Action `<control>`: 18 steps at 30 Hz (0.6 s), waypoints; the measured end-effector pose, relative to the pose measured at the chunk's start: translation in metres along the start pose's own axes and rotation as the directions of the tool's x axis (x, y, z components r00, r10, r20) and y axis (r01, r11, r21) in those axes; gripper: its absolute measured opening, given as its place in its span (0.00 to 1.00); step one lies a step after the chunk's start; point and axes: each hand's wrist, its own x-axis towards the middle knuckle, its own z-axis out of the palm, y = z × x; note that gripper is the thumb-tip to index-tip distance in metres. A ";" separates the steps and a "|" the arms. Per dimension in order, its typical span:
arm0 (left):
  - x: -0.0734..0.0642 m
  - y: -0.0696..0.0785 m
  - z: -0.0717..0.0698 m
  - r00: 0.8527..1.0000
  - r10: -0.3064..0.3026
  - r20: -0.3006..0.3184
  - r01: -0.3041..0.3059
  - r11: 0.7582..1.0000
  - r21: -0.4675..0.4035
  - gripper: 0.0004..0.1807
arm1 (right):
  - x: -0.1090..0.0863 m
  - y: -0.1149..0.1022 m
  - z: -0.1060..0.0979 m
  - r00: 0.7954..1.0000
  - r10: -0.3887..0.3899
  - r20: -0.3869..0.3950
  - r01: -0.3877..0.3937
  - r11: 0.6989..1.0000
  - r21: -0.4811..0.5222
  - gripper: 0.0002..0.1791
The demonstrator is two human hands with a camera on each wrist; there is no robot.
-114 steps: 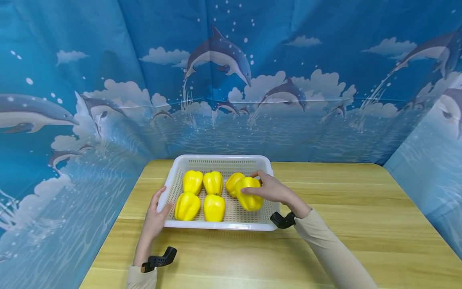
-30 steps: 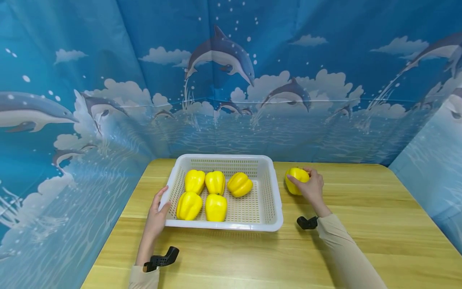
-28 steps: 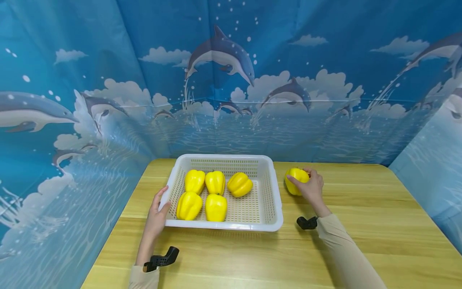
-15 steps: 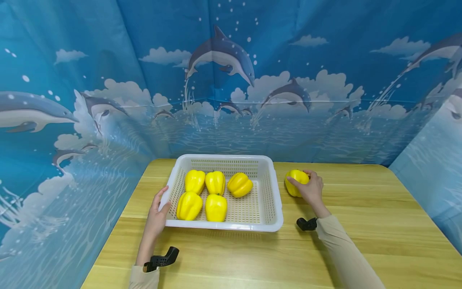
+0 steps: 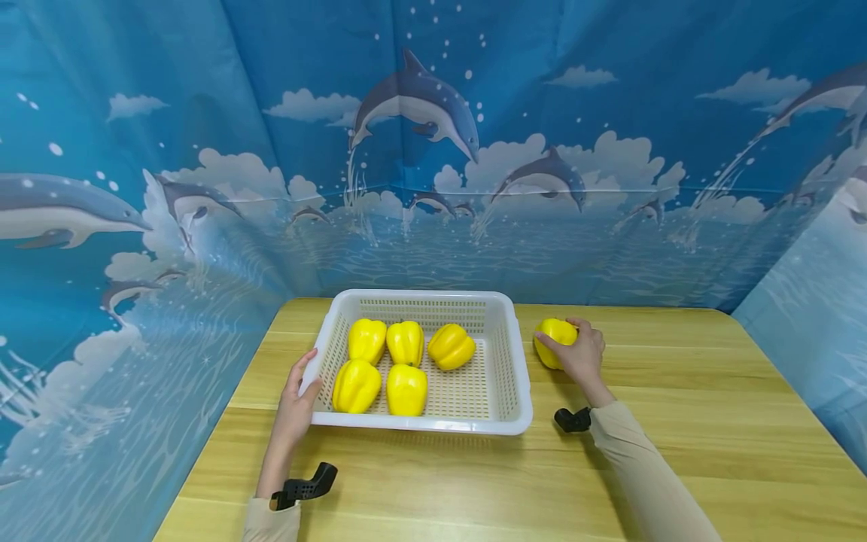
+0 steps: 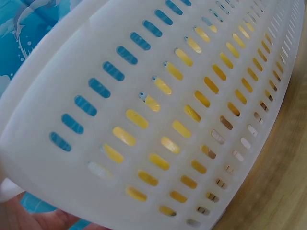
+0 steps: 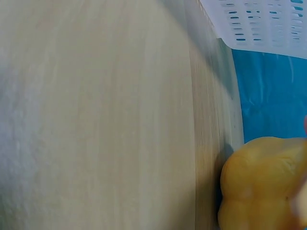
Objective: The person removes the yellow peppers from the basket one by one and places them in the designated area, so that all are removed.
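A white plastic basket (image 5: 420, 423) with slotted walls stands on the wooden table. My left hand (image 5: 295, 406) holds its left end at the rim; in the left wrist view the fingers (image 6: 36, 218) show at the rim beside the slotted wall (image 6: 76, 165). To the right of the basket, my right hand (image 5: 584, 352) grips a yellow bell pepper (image 5: 554, 342) at the table's surface, thumb on the near side. That pepper (image 7: 261, 182) fills the lower right corner of the right wrist view. Several more yellow bell peppers (image 5: 406, 390) lie inside the basket, one of them (image 5: 451, 347) apart toward the right.
The wooden table (image 5: 677, 421) stretches to the right and toward the front. A blue curtain (image 5: 433, 241) printed with dolphins hangs close behind its back edge and on both sides. Black wrist cameras (image 5: 308, 485) stick out from both wrists.
My right hand has carried one yellow bell pepper out of the basket to the table on the right. Over the last second both hands have barely moved; the left stays on the basket.
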 end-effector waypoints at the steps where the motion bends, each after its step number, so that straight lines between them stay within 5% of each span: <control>1: 0.000 0.000 0.000 1.000 0.001 -0.001 -0.001 1.000 0.001 0.28 | 0.000 0.000 0.000 1.000 0.000 0.000 0.000 1.000 -0.003 0.46; 18: 0.000 -0.001 0.000 1.000 0.000 -0.006 0.000 1.000 0.000 0.28 | -0.002 0.000 -0.001 1.000 0.027 -0.003 -0.027 1.000 0.005 0.50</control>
